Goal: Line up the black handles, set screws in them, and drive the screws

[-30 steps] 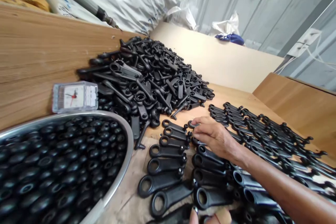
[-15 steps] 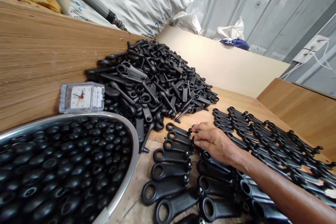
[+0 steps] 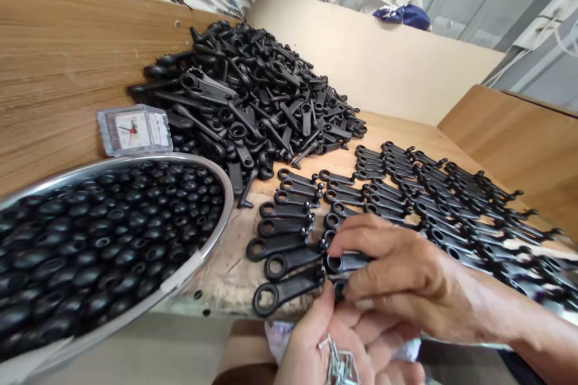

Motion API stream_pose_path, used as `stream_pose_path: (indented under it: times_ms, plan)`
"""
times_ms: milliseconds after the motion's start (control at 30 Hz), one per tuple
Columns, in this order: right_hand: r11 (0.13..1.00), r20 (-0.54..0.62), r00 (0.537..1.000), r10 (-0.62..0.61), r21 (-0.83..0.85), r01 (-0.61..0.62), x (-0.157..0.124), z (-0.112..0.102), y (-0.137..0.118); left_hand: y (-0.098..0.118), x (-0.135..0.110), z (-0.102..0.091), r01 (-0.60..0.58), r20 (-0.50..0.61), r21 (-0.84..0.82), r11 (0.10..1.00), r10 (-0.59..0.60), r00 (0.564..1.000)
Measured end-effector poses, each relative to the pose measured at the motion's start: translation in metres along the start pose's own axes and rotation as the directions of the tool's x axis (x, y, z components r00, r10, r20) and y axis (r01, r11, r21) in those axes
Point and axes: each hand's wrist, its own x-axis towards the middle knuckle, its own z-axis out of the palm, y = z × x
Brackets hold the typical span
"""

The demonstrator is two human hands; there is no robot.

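Observation:
My left hand (image 3: pixel 316 346) is palm up at the table's front edge. Small silver screws (image 3: pixel 341 367) lie in its cupped palm, with its thumb raised close to the nearest crank handle (image 3: pixel 289 292). Over it reaches my right hand (image 3: pixel 397 264), fingers bent together. Its index fingertip is at the stem end of a black crank handle (image 3: pixel 295 257) in the left row; whether a screw sits in the fingertips is hidden. Each crank handle lies flat, with a ring at one end and an upright stem at the other. Bright metal tips show on several stems.
A metal bowl (image 3: pixel 228 183) of black oval knobs stands at the left. Behind it are a small clear-cased clock (image 3: pixel 134 130) and a heap of loose crank handles (image 3: pixel 253 96). More rows (image 3: pixel 433 192) spread to the right. Wooden boards (image 3: pixel 90 60) wall the table.
My right hand has come back toward the front edge from the far end of the left row. My left hand with the screws has entered view. The camera has tilted down.

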Motion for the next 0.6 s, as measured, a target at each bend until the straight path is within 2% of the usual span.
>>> stream_pose_path:
  times_ms: [100,300,400,500,600]
  plan:
    - [1.0,0.118,0.993,-0.021,-0.014,0.023,-0.016,0.01,-0.019,-0.014,-0.003,0.01,0.015,-0.013,-0.047,0.999,-0.016,1.0]
    - [0.991,0.123,0.989,-0.077,-0.101,0.089,-0.032,0.02,-0.031,-0.037,-0.003,0.023,0.025,-0.044,-0.144,0.989,-0.031,0.999]
    - [0.987,0.152,0.988,-0.037,-0.148,0.06,-0.037,0.026,-0.035,-0.041,0.002,0.026,0.042,-0.168,-0.215,0.976,-0.079,0.983]
    - [0.99,0.071,0.997,-0.033,-0.133,0.042,-0.038,0.039,-0.035,-0.044,0.007,0.025,0.06,-0.334,-0.272,0.96,-0.153,0.93]
    - [0.992,0.029,0.999,0.019,-0.121,-0.015,-0.034,0.048,-0.032,-0.049,0.01,0.018,0.025,-0.35,-0.168,0.985,-0.084,0.933]
